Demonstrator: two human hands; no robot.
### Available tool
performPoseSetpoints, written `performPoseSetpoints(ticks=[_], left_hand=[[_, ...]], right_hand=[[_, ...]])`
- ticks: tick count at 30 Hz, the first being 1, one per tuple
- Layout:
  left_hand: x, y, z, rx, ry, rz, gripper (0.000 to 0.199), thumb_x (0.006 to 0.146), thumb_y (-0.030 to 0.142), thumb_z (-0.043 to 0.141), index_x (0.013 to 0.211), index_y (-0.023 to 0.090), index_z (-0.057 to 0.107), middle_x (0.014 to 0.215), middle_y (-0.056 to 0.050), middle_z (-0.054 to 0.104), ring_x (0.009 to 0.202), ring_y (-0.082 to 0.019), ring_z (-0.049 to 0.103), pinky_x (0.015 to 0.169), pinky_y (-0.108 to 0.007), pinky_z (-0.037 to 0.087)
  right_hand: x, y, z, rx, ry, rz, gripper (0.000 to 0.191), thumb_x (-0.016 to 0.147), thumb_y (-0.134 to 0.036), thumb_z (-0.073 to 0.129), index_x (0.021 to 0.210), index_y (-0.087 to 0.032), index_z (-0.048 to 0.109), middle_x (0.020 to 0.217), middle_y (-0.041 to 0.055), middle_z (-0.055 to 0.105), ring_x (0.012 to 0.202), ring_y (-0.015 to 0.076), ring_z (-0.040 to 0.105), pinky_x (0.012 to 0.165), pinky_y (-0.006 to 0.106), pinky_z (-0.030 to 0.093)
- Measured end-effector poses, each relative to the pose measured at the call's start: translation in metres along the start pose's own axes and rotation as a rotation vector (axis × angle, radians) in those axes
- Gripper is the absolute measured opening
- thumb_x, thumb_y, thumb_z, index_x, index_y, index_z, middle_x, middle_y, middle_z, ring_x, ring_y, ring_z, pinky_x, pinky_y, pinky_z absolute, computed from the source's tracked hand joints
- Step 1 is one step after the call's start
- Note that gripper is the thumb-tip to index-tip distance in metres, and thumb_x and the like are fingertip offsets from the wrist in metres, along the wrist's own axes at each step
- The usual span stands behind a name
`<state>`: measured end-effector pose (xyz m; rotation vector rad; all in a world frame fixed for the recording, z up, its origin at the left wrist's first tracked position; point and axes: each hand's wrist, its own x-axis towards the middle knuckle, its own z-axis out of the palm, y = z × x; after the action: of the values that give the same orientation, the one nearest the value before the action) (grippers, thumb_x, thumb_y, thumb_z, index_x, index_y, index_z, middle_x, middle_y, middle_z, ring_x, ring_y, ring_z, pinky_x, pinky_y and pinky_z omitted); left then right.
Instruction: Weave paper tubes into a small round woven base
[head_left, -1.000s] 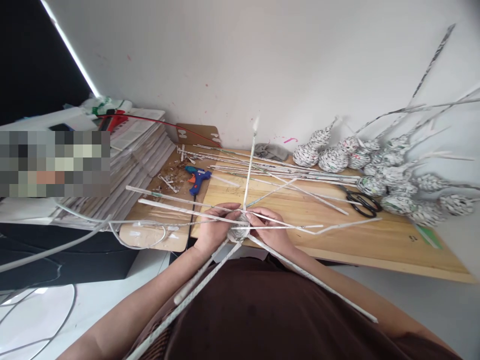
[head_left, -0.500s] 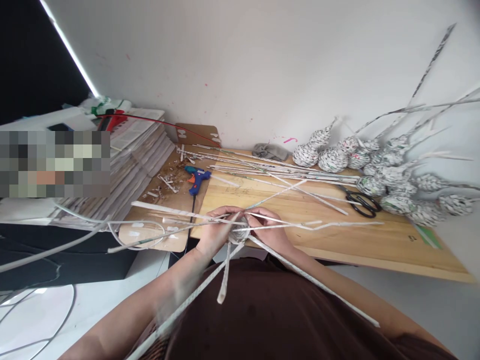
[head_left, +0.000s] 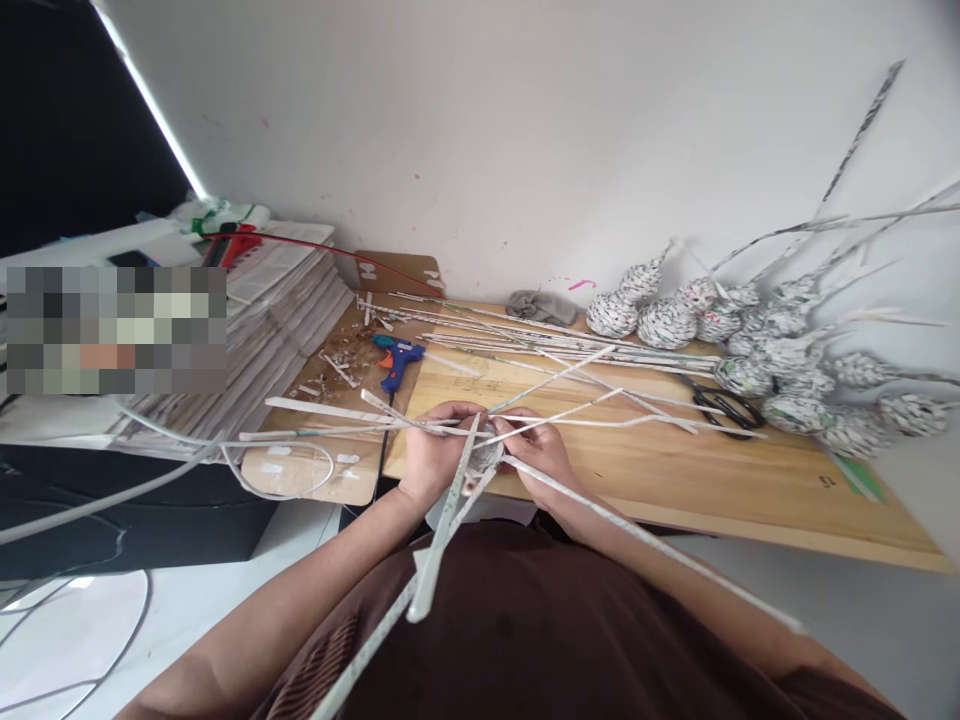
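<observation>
Between my hands, close to my body at the board's front edge, is a small woven piece of rolled newspaper [head_left: 486, 458] with long paper strips sticking out on all sides. My left hand [head_left: 439, 450] wraps around its left side, fingers closed. On the right side, my right hand [head_left: 536, 445] pinches at the strips near the rim. One paper strip [head_left: 450, 530] crosses the front of the weave and hangs toward my brown shirt. Another long strip [head_left: 645, 540] runs over my right forearm. The fingertips are partly hidden by the strips.
Loose paper rolls [head_left: 525, 335] lie across the wooden board [head_left: 675, 480]. Black scissors [head_left: 726, 408] and several woven gourd shapes [head_left: 667, 318] sit at the right. To the left are a blue glue gun [head_left: 397, 362], paper scraps, a tall newspaper stack [head_left: 289, 300] and a white cable [head_left: 165, 475].
A strip from the left side has swung over the front of the weave, toward my body. The strips on both sides have shifted as the woven piece turned slightly. My hands stay close together.
</observation>
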<state>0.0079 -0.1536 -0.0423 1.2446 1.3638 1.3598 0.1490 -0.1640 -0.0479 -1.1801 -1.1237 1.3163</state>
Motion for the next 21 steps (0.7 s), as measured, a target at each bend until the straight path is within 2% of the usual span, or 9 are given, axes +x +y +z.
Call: performPoseSetpoints(ticks=[2, 5, 10, 13, 16, 19, 21], left_hand=[[0.0, 0.002, 0.0, -0.018, 0.0, -0.028, 0.021, 0.067, 0.034, 0.08, 0.077, 0.016, 0.074, 0.071, -0.005, 0.074, 0.063, -0.018, 0.069, 0.058, -0.025, 0.055], [-0.001, 0.0, 0.0, -0.069, 0.017, -0.072, 0.02, 0.069, 0.034, 0.079, 0.077, 0.016, 0.073, 0.069, -0.004, 0.074, 0.059, -0.016, 0.068, 0.057, -0.025, 0.054], [-0.002, -0.009, -0.001, -0.118, 0.035, -0.033, 0.024, 0.068, 0.035, 0.08, 0.079, 0.015, 0.071, 0.072, -0.004, 0.073, 0.062, -0.015, 0.067, 0.059, -0.025, 0.053], [-0.003, -0.007, -0.001, -0.085, 0.054, 0.01, 0.023, 0.07, 0.033, 0.079, 0.08, 0.016, 0.069, 0.075, -0.004, 0.073, 0.063, -0.015, 0.067, 0.06, -0.025, 0.052], [-0.004, 0.0, -0.001, -0.039, 0.064, 0.062, 0.02, 0.071, 0.03, 0.078, 0.081, 0.017, 0.066, 0.075, -0.002, 0.072, 0.065, -0.015, 0.067, 0.062, -0.025, 0.053], [-0.005, 0.003, 0.0, -0.064, 0.065, 0.091, 0.021, 0.07, 0.027, 0.078, 0.082, 0.017, 0.064, 0.076, -0.002, 0.072, 0.068, -0.016, 0.069, 0.064, -0.025, 0.054], [-0.005, 0.002, 0.0, -0.116, 0.063, 0.064, 0.026, 0.068, 0.026, 0.079, 0.087, 0.017, 0.063, 0.075, -0.002, 0.072, 0.068, -0.017, 0.07, 0.065, -0.026, 0.055]], right_hand=[[-0.001, 0.0, 0.002, -0.019, 0.045, -0.022, 0.03, 0.078, -0.049, 0.069, 0.078, -0.02, 0.065, 0.062, -0.001, 0.062, 0.052, 0.0138, 0.055, 0.048, 0.025, 0.046], [-0.003, 0.0, 0.002, -0.029, 0.043, -0.047, 0.027, 0.08, -0.046, 0.067, 0.075, -0.02, 0.062, 0.061, -0.002, 0.059, 0.054, 0.0131, 0.055, 0.05, 0.024, 0.045], [-0.006, 0.0, 0.0, -0.026, 0.026, -0.061, 0.028, 0.08, -0.047, 0.068, 0.074, -0.021, 0.061, 0.063, -0.0023, 0.058, 0.057, 0.0125, 0.055, 0.053, 0.023, 0.047], [-0.009, -0.007, 0.0, 0.042, -0.031, 0.05, 0.03, 0.077, -0.05, 0.07, 0.082, -0.021, 0.064, 0.071, -0.0008, 0.063, 0.06, 0.0145, 0.059, 0.054, 0.026, 0.052], [-0.013, -0.015, 0.002, 0.087, -0.108, 0.172, 0.037, 0.076, -0.052, 0.07, 0.101, -0.025, 0.066, 0.086, 0.0023, 0.07, 0.067, 0.0182, 0.065, 0.053, 0.03, 0.057], [-0.015, -0.017, 0.008, 0.121, -0.089, 0.183, 0.045, 0.075, -0.054, 0.071, 0.111, -0.026, 0.067, 0.096, 0.0044, 0.073, 0.069, 0.0196, 0.067, 0.048, 0.028, 0.056], [-0.015, -0.015, 0.012, 0.145, -0.045, 0.183, 0.049, 0.074, -0.056, 0.071, 0.11, -0.023, 0.069, 0.092, 0.0055, 0.074, 0.062, 0.019, 0.066, 0.042, 0.027, 0.053]])
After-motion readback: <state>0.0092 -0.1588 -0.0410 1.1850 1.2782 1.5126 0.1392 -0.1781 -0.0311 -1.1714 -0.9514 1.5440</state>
